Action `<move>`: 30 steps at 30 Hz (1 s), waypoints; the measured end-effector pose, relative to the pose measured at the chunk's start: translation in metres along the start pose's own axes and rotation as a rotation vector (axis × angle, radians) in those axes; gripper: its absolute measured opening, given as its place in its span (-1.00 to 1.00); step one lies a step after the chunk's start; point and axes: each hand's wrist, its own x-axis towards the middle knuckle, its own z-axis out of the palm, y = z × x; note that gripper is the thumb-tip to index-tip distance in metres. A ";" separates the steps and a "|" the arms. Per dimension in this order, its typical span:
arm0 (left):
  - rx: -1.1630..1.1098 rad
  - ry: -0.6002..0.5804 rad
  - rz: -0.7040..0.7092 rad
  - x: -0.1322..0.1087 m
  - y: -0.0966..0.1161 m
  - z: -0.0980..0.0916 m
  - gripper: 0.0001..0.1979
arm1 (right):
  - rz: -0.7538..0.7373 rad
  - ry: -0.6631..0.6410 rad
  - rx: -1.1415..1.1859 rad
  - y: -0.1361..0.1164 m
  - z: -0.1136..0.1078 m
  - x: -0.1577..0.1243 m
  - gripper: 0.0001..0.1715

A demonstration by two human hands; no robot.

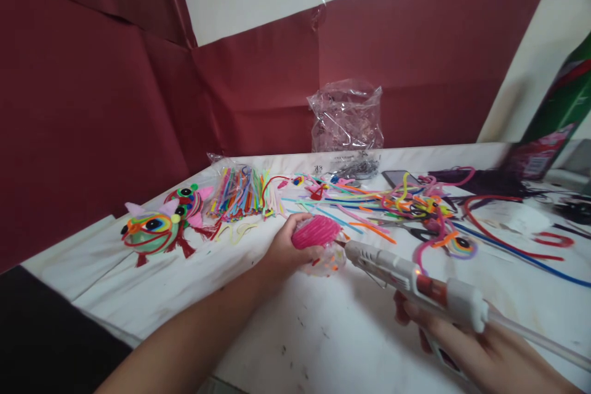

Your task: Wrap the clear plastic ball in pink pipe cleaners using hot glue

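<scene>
My left hand (294, 240) is closed round a small rounded piece (317, 231), bright pink and ribbed on top with a clear, see-through lower part. Small orange bits show on that clear part. In my right hand (455, 335) is a white hot glue gun (392, 265), gripped by its handle with a long glue stick coming out of the back. A small orange light glows on its body. The gun's nozzle points left, right at the edge of the pink piece; whether it touches I cannot tell.
Two colourful pipe-cleaner animal heads (152, 231) stand at the left. Behind lies a clear bag of pipe cleaners (240, 191). Loose pipe cleaners (369, 200), scissors (415, 231) and a phone (401, 179) lie at the right. A clear plastic bag (346, 117) stands by the back wall.
</scene>
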 end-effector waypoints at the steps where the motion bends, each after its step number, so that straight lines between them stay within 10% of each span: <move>1: -0.003 0.003 0.000 0.000 0.001 0.001 -0.35 | 0.009 0.019 -0.005 -0.001 0.001 0.000 -0.40; 21: 0.009 0.038 -0.038 -0.001 0.000 0.003 -0.36 | 0.037 -0.149 0.041 0.037 0.001 0.002 -0.42; 30: -0.033 -0.032 -0.008 0.002 -0.003 -0.005 -0.33 | -0.045 -0.161 0.063 -0.005 -0.008 0.006 -0.58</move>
